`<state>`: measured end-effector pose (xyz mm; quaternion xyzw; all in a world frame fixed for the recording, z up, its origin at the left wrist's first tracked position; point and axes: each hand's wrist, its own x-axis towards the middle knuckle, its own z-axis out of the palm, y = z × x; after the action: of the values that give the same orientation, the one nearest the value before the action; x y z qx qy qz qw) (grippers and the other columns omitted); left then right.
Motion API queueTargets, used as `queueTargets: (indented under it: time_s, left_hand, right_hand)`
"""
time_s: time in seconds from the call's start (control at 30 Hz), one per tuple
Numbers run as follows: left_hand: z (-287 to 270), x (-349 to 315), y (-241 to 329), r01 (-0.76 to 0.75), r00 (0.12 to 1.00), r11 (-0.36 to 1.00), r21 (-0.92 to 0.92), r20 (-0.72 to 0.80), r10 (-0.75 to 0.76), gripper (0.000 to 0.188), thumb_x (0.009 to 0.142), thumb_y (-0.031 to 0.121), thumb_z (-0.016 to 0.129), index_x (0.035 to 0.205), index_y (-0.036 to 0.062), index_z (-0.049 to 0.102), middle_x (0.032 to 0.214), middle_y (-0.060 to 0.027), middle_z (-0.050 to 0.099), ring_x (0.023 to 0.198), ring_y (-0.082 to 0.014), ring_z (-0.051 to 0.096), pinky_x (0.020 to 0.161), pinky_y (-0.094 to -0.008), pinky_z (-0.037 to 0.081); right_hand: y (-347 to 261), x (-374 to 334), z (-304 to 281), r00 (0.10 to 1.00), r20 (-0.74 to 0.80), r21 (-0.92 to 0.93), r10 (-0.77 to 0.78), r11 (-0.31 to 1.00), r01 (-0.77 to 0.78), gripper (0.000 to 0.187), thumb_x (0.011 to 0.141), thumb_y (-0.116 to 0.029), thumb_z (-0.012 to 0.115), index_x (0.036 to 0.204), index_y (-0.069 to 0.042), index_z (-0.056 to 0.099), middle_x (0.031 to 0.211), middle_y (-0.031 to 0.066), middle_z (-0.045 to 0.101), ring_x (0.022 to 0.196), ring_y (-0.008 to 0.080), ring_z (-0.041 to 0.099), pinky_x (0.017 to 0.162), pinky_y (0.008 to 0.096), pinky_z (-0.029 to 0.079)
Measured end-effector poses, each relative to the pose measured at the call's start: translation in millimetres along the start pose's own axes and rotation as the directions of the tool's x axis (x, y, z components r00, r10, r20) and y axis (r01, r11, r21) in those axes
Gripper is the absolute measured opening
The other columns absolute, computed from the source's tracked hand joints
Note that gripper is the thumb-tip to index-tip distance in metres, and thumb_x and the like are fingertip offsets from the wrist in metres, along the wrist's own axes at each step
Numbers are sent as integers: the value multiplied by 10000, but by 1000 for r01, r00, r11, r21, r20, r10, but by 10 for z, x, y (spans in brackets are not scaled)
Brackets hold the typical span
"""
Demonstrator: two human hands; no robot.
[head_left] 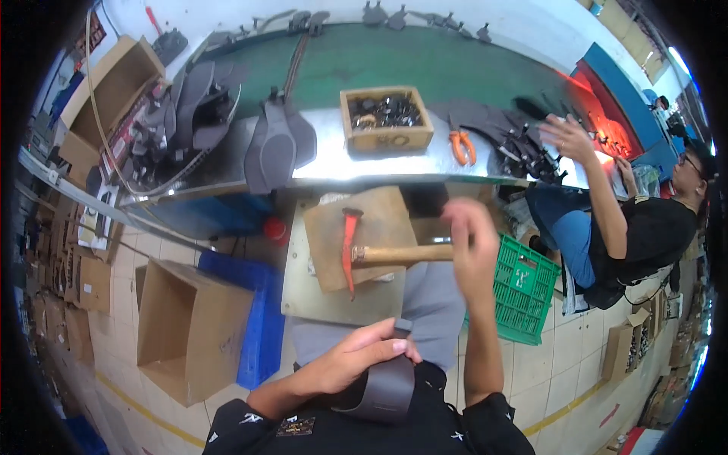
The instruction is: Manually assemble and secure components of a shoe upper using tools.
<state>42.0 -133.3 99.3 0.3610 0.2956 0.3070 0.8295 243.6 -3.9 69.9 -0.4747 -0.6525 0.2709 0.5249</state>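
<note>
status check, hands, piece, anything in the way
Left hand: gripping dark curved piece. Right hand: blurred, near hammer's handle end, contact unclear. Red-headed hammer lies across brown board.

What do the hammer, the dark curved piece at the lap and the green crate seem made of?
Hammer head: probably red-painted metal, with a darker, bare-looking end. Handle: smooth wood, by its tan colour. Dark curved piece: thin, with a soft sheen; plastic, rubber or leather, can't tell which. Green crate: likely matte moulded plastic, by its even colour and lattice walls.
</note>
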Motion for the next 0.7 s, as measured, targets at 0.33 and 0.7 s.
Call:
queueTargets:
  time_s: [0.33,0.7]
  left_hand:
    - [-107,60,-61,-112,960,965,237,-224,167,298,1036,291,471,1092,29,602,991,-35,612,912,-89,548,841,-247,431]
    - [-62,131,51,-84,986,981,176,-128,107,301,1047,257,438,1170,-1,530,1099,-94,637,1085,-156,553,987,-314,406]
  right_hand:
    - [2316,1615,-190,975,140,-892,-175,405,201,430,975,-418,548,1057,3,586,1073,137,601,999,277,589,806,425,479]
    - [-168,-9,-734,762,618,236,193,879,-414,247,861,-69,556,1070,37,634,1220,125,559,1031,163,592,801,297,535]
